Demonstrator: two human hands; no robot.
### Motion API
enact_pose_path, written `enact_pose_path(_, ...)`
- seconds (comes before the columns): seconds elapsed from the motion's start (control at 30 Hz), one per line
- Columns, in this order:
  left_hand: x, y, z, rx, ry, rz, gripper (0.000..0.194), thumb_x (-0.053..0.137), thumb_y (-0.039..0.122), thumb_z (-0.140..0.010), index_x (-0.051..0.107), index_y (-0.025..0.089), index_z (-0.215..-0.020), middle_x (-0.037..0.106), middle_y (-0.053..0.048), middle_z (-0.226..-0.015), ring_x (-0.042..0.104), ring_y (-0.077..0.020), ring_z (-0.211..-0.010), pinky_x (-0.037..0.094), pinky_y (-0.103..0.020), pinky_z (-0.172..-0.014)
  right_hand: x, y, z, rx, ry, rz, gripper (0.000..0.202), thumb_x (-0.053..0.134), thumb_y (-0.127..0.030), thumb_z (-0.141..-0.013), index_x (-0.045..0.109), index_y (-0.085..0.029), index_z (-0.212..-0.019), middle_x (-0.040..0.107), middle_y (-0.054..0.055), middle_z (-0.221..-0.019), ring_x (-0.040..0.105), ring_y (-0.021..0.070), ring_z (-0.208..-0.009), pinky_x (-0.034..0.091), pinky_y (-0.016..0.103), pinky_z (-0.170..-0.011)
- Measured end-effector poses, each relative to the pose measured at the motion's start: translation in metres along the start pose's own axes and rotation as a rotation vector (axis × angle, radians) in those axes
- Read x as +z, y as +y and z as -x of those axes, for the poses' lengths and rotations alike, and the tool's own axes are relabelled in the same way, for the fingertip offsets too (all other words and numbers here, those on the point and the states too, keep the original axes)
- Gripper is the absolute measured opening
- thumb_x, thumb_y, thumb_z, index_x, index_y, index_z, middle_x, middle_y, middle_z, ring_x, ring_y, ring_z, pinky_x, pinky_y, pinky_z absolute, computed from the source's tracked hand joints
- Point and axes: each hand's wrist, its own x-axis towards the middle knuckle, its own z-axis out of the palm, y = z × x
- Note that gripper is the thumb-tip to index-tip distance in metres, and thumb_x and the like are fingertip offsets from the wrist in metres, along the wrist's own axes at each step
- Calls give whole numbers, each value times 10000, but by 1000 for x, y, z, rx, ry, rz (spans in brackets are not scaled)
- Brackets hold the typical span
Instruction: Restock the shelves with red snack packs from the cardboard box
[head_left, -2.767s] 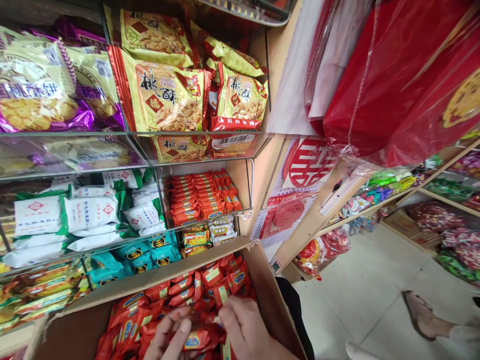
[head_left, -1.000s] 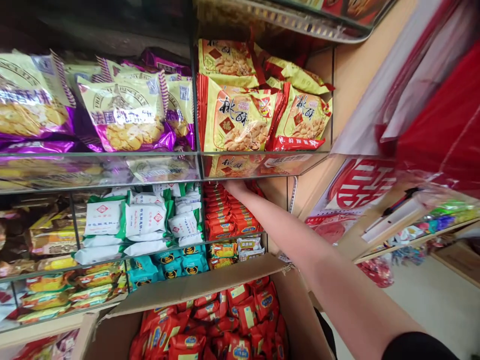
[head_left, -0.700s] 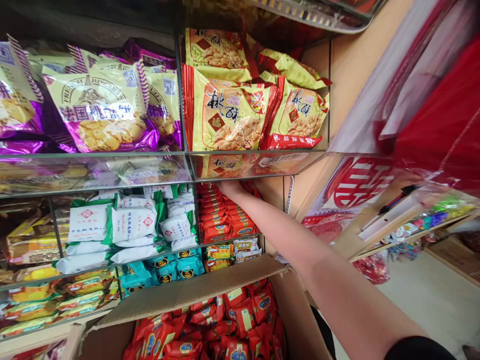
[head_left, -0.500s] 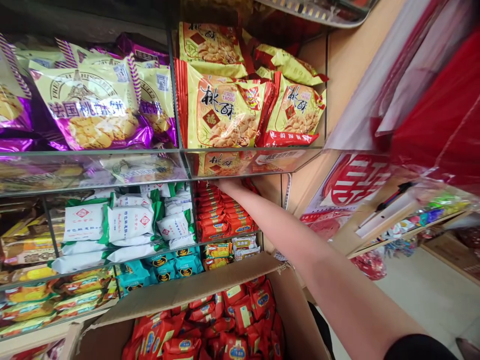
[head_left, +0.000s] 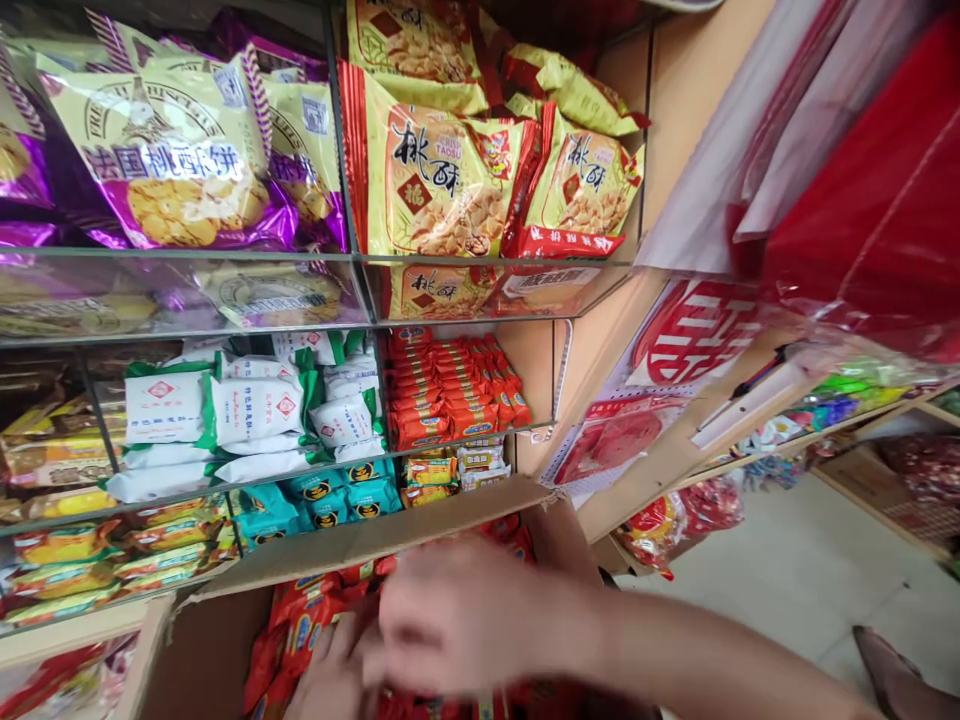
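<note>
My right hand (head_left: 472,610) is over the open cardboard box (head_left: 337,548), its fingers curled but smeared by motion. Close beside it, lower left, part of my left hand (head_left: 334,665) reaches among the red snack packets (head_left: 300,625) in the box. The right hand partly covers the left, and I cannot make out whether either one holds a packet. Similar red packets (head_left: 450,385) are stacked in rows in the shelf compartment above the box.
Glass shelves hold purple biscuit bags (head_left: 180,160), yellow-and-red biscuit bags (head_left: 442,180), white-and-green packets (head_left: 259,405) and teal packets (head_left: 326,495). A glass shelf edge (head_left: 225,255) runs above the box. Red packaging (head_left: 877,210) hangs at right. A foot (head_left: 889,670) shows on the floor.
My right hand has come out of the red packets' shelf compartment and down to the box. My left hand has come into view there. The view has shifted slightly.
</note>
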Motion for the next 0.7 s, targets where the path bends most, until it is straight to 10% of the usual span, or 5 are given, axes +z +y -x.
enact_pose_path(0.13, -4, 8, -10, -4, -45, -279, 440, 369, 145, -751, 580, 184, -1136, 533, -131, -1262, 410, -332, -1180, 375, -508, -886, 100, 6, 49, 167, -403, 57, 456, 608, -488, -695, 605, -100, -934, 615, 133, -930, 583, 226, -810, 468, 289, -665)
enact_pose_path(0.3, -2, -2, -8, 67, -116, -287, 365, 391, 247, -789, 598, 226, -1090, 611, -79, -1163, 383, -328, -1204, 372, -491, -895, 164, 42, 62, 377, -375, 118, 340, 574, -171, -719, 557, -63, -1041, 605, 145, -967, 548, 252, -908, 441, 339, -797)
enact_pose_path(0.5, -7, -13, 9, 115, 45, -113, 330, 469, 322, -780, 606, 265, -1074, 587, -64, -1201, 453, -261, -1176, 397, -422, -939, 179, 43, 71, 339, -395, 118, 134, 518, -70, -693, 638, -107, -741, 629, 126, -835, 563, 249, -826, 452, 349, -701)
enact_pose_path(0.7, -13, 16, 24, -87, 81, 367, 357, 518, 385, -762, 558, 255, -1092, 608, -52, -1161, 532, -211, -1101, 435, -338, -923, 132, 42, 67, 391, -227, -26, 59, 550, -173, -740, 606, -163, -727, 630, 37, -788, 570, 164, -762, 430, 265, -709)
